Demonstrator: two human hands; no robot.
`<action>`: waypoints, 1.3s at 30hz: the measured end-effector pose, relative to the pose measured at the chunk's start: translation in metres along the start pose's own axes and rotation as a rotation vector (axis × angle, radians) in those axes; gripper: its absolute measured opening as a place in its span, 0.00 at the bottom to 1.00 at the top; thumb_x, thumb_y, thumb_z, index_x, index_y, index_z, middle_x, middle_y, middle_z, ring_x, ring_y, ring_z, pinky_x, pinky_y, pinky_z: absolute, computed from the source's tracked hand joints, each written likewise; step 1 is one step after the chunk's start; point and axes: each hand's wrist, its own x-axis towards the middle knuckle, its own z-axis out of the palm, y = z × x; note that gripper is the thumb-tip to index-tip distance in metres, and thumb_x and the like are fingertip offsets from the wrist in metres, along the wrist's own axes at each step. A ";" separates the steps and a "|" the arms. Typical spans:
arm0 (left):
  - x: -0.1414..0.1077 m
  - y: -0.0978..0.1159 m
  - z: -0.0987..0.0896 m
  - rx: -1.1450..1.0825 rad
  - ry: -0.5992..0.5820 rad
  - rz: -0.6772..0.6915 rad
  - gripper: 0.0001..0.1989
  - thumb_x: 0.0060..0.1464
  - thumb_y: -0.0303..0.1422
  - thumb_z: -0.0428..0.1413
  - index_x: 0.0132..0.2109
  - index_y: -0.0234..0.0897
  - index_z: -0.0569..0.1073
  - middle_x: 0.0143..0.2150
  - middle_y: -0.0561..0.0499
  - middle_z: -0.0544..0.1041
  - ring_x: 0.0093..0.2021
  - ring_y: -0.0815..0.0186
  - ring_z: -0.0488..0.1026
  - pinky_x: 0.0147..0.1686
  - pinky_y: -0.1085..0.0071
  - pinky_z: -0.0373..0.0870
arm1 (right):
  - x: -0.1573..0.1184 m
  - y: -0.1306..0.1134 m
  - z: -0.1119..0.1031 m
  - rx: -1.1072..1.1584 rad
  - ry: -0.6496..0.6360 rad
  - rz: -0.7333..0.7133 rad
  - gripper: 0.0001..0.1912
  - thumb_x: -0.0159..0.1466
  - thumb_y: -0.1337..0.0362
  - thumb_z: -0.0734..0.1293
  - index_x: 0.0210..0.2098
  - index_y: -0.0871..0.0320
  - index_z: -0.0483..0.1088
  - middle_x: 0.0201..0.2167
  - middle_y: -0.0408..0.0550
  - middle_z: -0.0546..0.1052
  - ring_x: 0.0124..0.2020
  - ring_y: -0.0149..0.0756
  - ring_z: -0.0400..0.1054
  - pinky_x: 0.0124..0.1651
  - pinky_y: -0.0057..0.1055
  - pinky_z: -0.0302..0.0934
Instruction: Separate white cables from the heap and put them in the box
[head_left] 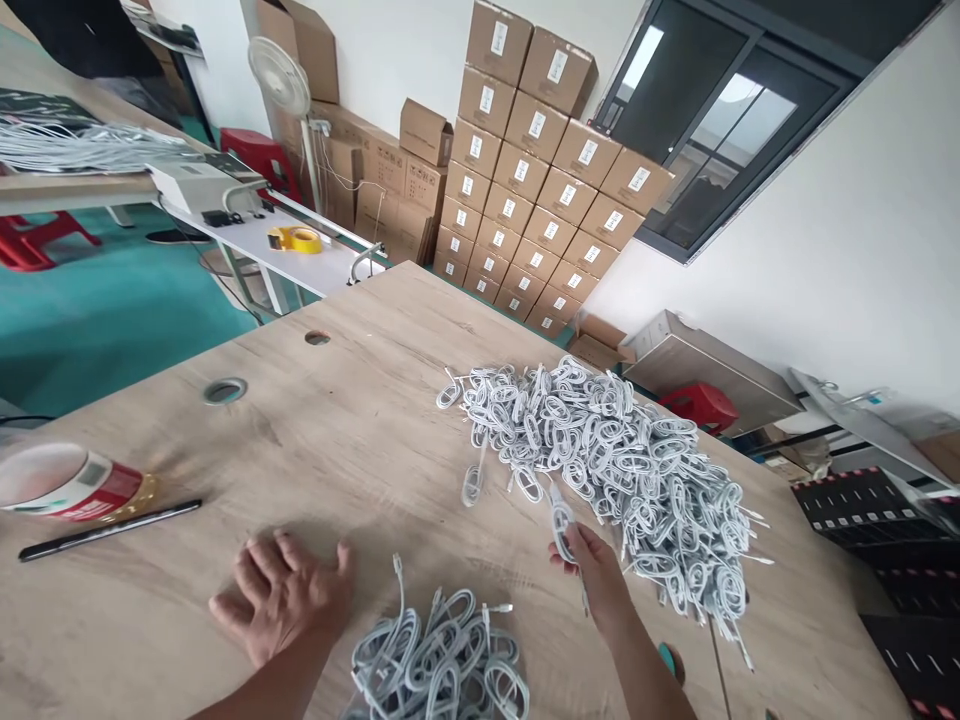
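A worker's right hand (592, 565), low and right of centre in the frame, has its grip closed on a single coiled white cable (562, 525), lifted at the near edge of the large heap of coiled cables (622, 465) that fills the middle right of the wooden table (360, 420). The left hand (281, 595), lower left of centre, lies flat and spread on the bare wood, its grip apart and holding nothing. Just beside it, at the bottom edge, sits a smaller bundle of grey cables (442, 665), loose plugs sticking up from it.

The held coil hangs touching the heap's fringe, and that is where trouble would likely start: a loop or plug snagged on a neighbour could drag several coils off the pile, or unwind the one in hand. The heap's far right side spills close to the table's edge, so a tug there might send cables over it. Stray ends from the smaller bundle could likewise catch a wrist passing between the two piles.

At the left edge a roll of tape (64, 482) and a black pen (109, 530) lie well apart from the hands. Stacked cardboard boxes (536, 165) line the wall at upper centre, with a standing fan (281, 80) and a yellow tape roll (296, 240) at upper left.
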 end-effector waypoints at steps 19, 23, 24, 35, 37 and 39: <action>0.003 0.001 0.007 0.149 0.145 0.016 0.43 0.61 0.54 0.42 0.73 0.30 0.50 0.74 0.25 0.55 0.76 0.38 0.45 0.69 0.28 0.45 | -0.091 -0.011 0.005 -0.651 -0.619 0.163 0.21 0.52 0.52 0.77 0.46 0.43 0.83 0.44 0.46 0.84 0.45 0.48 0.77 0.45 0.35 0.66; 0.002 -0.002 0.009 0.158 0.139 -0.006 0.43 0.60 0.54 0.44 0.75 0.38 0.46 0.74 0.29 0.56 0.76 0.39 0.47 0.68 0.28 0.48 | -0.035 -0.047 0.039 -0.838 -0.723 0.001 0.12 0.59 0.55 0.71 0.36 0.52 0.84 0.36 0.48 0.84 0.41 0.45 0.78 0.44 0.35 0.66; 0.002 -0.002 0.008 0.155 0.134 -0.012 0.43 0.59 0.53 0.45 0.75 0.39 0.45 0.74 0.30 0.56 0.76 0.39 0.47 0.68 0.28 0.49 | -0.015 -0.053 0.049 -0.863 -0.689 -0.071 0.13 0.60 0.55 0.70 0.38 0.54 0.84 0.37 0.49 0.84 0.42 0.46 0.78 0.45 0.36 0.67; -0.004 0.002 0.003 0.172 0.060 -0.088 0.42 0.61 0.52 0.43 0.75 0.37 0.48 0.77 0.34 0.52 0.78 0.43 0.44 0.72 0.33 0.43 | 0.140 -0.031 0.065 -1.278 0.093 -0.604 0.33 0.63 0.71 0.63 0.68 0.57 0.64 0.59 0.58 0.73 0.63 0.52 0.64 0.66 0.45 0.59; -0.005 0.004 0.002 0.182 0.050 -0.083 0.41 0.61 0.53 0.41 0.75 0.37 0.47 0.77 0.34 0.51 0.78 0.46 0.41 0.73 0.35 0.42 | 0.141 -0.025 0.058 -1.304 0.054 -0.633 0.33 0.63 0.71 0.63 0.68 0.59 0.63 0.58 0.58 0.74 0.62 0.50 0.65 0.67 0.43 0.58; -0.005 0.006 0.001 0.185 0.066 -0.082 0.41 0.62 0.53 0.39 0.74 0.33 0.48 0.77 0.33 0.51 0.78 0.47 0.40 0.72 0.36 0.41 | 0.138 -0.023 0.056 -1.313 0.020 -0.646 0.36 0.60 0.72 0.65 0.69 0.61 0.62 0.60 0.59 0.73 0.63 0.51 0.64 0.69 0.43 0.56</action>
